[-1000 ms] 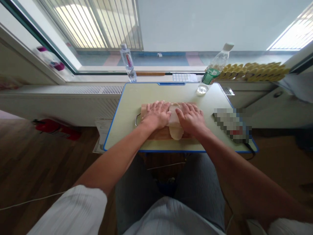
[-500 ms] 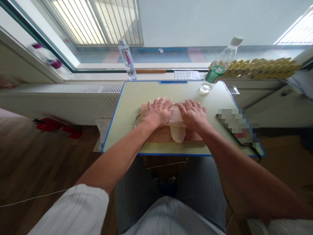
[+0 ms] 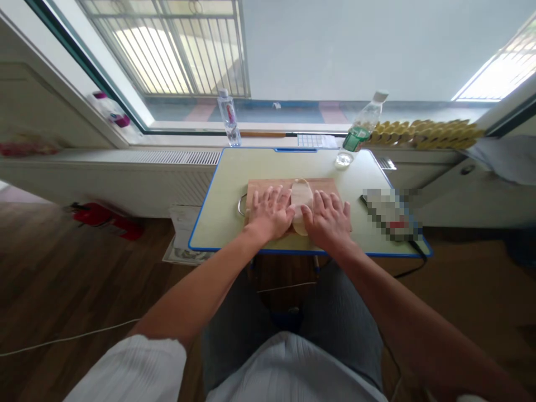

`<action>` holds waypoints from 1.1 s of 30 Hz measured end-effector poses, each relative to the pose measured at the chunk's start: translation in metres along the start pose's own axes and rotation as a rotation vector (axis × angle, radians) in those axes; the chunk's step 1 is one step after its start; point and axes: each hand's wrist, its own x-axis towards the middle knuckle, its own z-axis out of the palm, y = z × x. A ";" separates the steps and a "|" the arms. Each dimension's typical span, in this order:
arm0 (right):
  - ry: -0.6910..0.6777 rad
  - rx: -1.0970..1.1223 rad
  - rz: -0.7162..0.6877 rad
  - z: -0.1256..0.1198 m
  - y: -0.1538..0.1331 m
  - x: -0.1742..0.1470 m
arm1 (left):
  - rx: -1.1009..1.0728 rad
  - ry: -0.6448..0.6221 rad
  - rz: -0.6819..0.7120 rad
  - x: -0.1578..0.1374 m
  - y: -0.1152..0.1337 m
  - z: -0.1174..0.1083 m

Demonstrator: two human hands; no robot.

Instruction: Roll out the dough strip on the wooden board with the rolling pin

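Observation:
On a wooden cutting board (image 3: 325,185) lies a long flattened piece of dough (image 3: 301,191), its far and near ends both showing. A pale rolling pin (image 3: 298,214) crosses the dough, mostly covered by my hands. My left hand (image 3: 271,212) lies on the pin's left part, palm down with fingers spread. My right hand (image 3: 329,216) rests likewise on its right part, fingers stretched forward. Both thumbs point inward, close to the dough's middle. The pin's ends are hidden under the palms.
The board rests on a small blue-edged table (image 3: 234,167). A green-labelled bottle (image 3: 355,137) stands at its back right, a blurred-out flat object (image 3: 389,215) on the right. Another bottle (image 3: 229,118) stands by the window. A red fire extinguisher (image 3: 109,219) lies on the floor at left.
My hands and the rolling pin have moved toward me along the dough. More of the dough's far end now shows, less of its near end. The camera view has also shifted.

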 end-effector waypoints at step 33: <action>-0.108 0.127 0.033 0.015 0.006 0.126 | 0.021 0.146 -0.023 0.097 -0.019 -0.008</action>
